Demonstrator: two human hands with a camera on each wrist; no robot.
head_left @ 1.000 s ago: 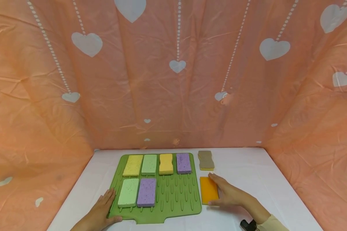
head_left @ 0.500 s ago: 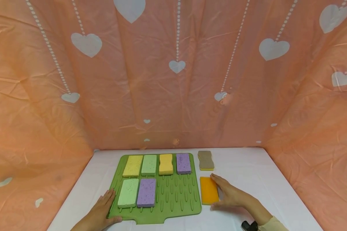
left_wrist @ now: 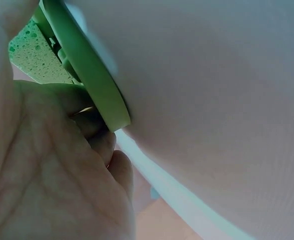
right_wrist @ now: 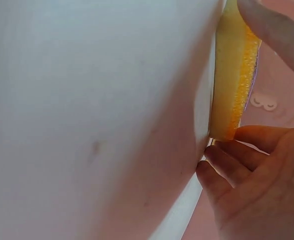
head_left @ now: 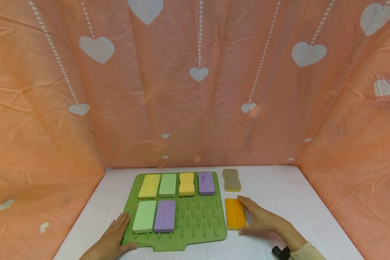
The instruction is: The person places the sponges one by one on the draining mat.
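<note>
A green ribbed mat (head_left: 198, 234) lies on the white table. My left hand (head_left: 112, 236) rests against its left edge, fingers extended along the side and thumb at the front corner. An orange sponge (head_left: 235, 213) lies flat just right of the mat. Thumb and fingers of my right hand (head_left: 260, 218) pinch it lightly at its near and far ends; the palm stays clear of its side. In the right wrist view, the sponge (right_wrist: 232, 75) stands between thumb and index fingertip. In the left wrist view, the fingers meet the mat's rim (left_wrist: 94, 75).
On the mat sit a yellow sponge (head_left: 149, 186), a light green sponge (head_left: 167, 185), a notched yellow sponge (head_left: 186, 184), a purple sponge (head_left: 206, 183), another light green sponge (head_left: 144, 216) and another purple sponge (head_left: 164, 216). A grey-topped sponge (head_left: 231, 179) lies behind the orange one.
My right hand has slid slightly to the right along the orange sponge's ends, uncovering more of its top. The sponge and the left hand have stayed in place.
</note>
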